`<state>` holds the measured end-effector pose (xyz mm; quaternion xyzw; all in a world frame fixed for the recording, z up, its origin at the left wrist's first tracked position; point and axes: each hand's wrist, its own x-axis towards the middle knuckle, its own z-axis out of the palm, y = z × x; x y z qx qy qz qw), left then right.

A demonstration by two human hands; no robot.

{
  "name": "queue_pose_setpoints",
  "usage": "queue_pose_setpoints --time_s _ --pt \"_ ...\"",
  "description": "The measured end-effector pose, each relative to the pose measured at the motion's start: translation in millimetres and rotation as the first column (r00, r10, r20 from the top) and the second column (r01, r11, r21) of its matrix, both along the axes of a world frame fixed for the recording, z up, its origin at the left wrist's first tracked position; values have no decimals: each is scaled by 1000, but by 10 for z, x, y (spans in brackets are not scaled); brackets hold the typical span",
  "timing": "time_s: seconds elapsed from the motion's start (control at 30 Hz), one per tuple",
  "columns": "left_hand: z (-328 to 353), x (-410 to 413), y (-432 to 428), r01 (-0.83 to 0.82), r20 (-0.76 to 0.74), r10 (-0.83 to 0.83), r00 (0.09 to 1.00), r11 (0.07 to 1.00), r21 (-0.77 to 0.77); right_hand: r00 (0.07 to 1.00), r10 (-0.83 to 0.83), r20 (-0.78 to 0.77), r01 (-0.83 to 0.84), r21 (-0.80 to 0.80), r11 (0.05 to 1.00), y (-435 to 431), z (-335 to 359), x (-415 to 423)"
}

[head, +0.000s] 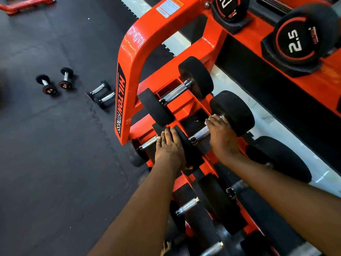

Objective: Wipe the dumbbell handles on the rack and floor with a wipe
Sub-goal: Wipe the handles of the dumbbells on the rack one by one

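Steadying a dumbbell (232, 112) on the orange rack (129, 71): right hand (222, 134) curls round its knurled handle (200, 134), left hand (168, 147) lies flat on the near head (191, 151).
Probably heavy and rigid, and the knurling should give grip; no wipe shows.

Two bare arms and two bare hands of one person, seen from above.
The left hand (168, 146) and the right hand (222, 137) are uncovered, and the left forearm (147, 200) and the right forearm (276, 182) are bare as well, from the wrist to the edge of the picture. Both forearms look long and slim in this wide view. The fingers (167, 134) of the left hand end in short nails; on the right hand the nails are too small to judge. Knuckles show lightly on the backs of both hands.
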<state>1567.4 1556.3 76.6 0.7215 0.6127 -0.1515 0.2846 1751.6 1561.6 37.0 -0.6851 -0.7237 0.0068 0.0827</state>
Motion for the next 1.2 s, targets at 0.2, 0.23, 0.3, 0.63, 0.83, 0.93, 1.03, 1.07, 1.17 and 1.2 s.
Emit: queue_pose_setpoints --time_s 0.2,0.23,0.3,0.63,0.83,0.93,1.03,1.07,1.17,1.2 --pt "-1 -9 -13 -2 7 2 1000 1000 -5 955 265 -133 -264 31 964 -120 -138 -50" --pt "-5 -7 -21 -3 8 3 1000 1000 -4 984 129 -124 -125 39 991 -75 -134 43" --pt "-15 -12 -21 -7 10 7 1000 1000 5 998 -40 -48 43 57 997 -65 -126 42" --pt "-11 -40 -38 -4 51 3 999 1000 21 967 -184 -174 197 62 978 -224 -215 -228" --pt "-11 -78 -61 -4 91 1 996 999 34 244 -577 -779 753 -223 619 -132 -154 -501" --pt "-7 -81 -54 3 89 -5 996 1000 21 -64 -570 -819 753 -415 511 32 -93 -601" --pt "-5 -82 -49 20 85 -20 996 1000 6 -261 -493 -830 764 -489 420 208 -1 -513" --pt "-3 -86 -52 20 86 -21 996 1000 10 -309 -478 -822 764 -514 391 239 13 -480" --pt "-7 -84 -56 13 96 -15 995 1000 17 -341 -431 -835 734 -523 432 169 -86 -463" --pt "-8 -87 -51 12 97 -14 995 1000 22 -338 -413 -846 724 -514 461 118 -120 -493"
